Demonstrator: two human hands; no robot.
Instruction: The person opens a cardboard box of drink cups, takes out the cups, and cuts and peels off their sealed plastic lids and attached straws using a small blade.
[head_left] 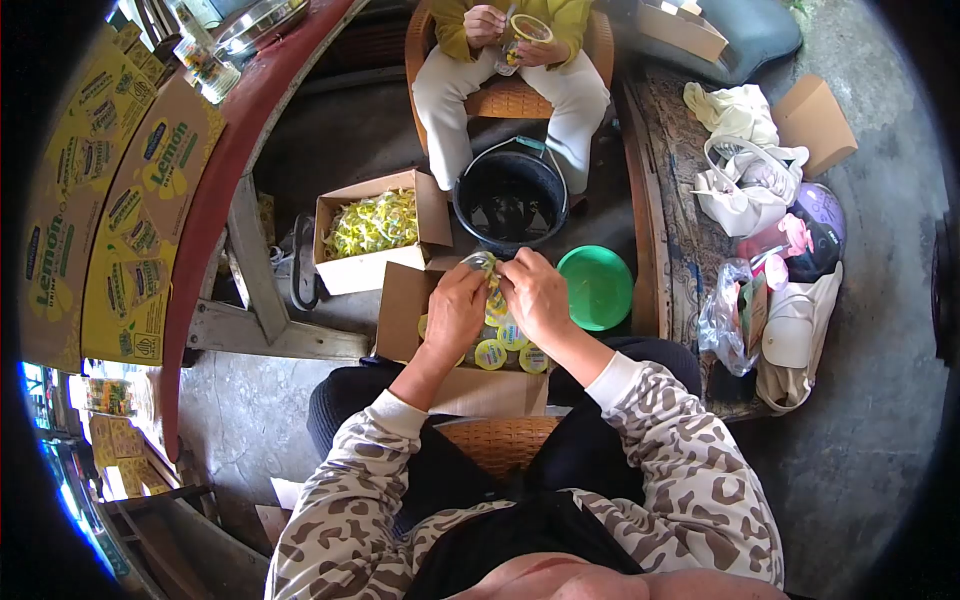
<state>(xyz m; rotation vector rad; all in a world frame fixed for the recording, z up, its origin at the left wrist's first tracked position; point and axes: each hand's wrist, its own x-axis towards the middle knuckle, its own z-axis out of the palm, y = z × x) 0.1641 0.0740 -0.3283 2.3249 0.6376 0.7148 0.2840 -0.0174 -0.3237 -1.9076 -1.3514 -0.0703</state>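
Note:
In front of me, my left hand [456,308] is closed around a small clear plastic cup [481,262] with yellow print. The fingers of my right hand [533,293] are pinched together at the near side of that cup; exactly what they grip is hidden. Both hands are above an open cardboard box [480,391] that stands between my knees. Inside it lie several sealed drink cups [490,354] with yellow-green round lids, partly covered by my hands.
Beyond my hands stands a black bucket [510,205] of dark liquid, beside a green basin [595,288]. A carton of yellow wrappers [372,222] is at the left. Opposite sits a person [510,75] holding a cup. Bags [745,195] lie on the right bench; lemon-drink cartons [150,215] line the left.

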